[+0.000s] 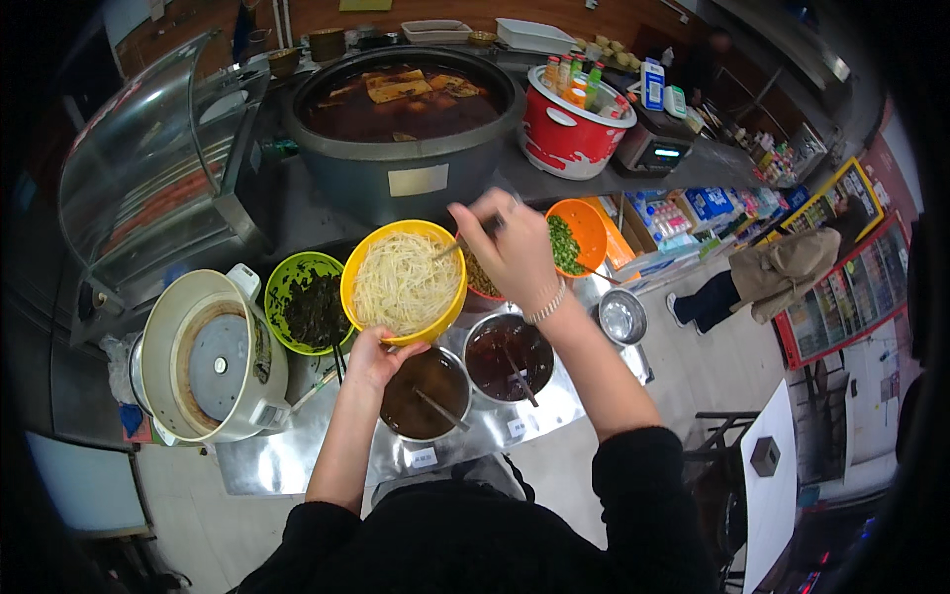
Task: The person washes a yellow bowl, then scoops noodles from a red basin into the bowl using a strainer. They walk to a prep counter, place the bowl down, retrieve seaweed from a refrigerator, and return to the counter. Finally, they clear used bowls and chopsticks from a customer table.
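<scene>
My left hand [376,359] grips the near rim of a yellow bowl [438,324], tilted slightly towards me. Pale thin shreds [404,282], perhaps shredded potato, fill it. Above the bowl's right side, my right hand [506,241] is blurred and closed around a metal utensil [447,251] whose lower end reaches the shreds. Under my right hand, a bowl of brown chopped food [481,276] is partly hidden. To the left sits a green bowl [278,261] with dark shredded food and black chopsticks. Nearer me are two steel pots, one with brown liquid [415,386], one with dark red liquid [493,355].
A large vat [349,152] of dark broth stands behind. An orange bowl [591,230] holds chopped green onion. At left are a pale cooker pot [278,364] and a glass display case [141,163]. A red bottle tub [549,141] stands back right. A person [772,271] stands at right.
</scene>
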Demonstrator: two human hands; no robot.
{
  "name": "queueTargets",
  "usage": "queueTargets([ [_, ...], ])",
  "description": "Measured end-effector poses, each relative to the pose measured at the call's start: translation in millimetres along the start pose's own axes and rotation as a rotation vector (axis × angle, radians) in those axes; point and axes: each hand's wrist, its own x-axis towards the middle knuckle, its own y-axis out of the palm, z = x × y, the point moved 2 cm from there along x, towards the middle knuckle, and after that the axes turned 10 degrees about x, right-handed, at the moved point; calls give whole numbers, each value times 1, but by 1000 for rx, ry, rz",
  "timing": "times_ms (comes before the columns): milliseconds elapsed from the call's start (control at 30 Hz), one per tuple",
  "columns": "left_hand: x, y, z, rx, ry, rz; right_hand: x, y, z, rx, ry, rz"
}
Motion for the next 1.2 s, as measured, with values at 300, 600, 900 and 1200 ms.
queueTargets([
  [300, 42, 5, 27, -38, 79, -235, -100, -24, -67, 82, 372, -29],
  [600, 58, 18, 38, 64, 219, -196, -195, 39, -105, 170, 514, 176],
  [900, 56, -1, 39, 92, 197, -241, -192, 68, -175, 867, 1572, 125],
  [1200, 68, -33, 13, 521, 70, -291, -222, 122, -213, 383, 1320, 215],
])
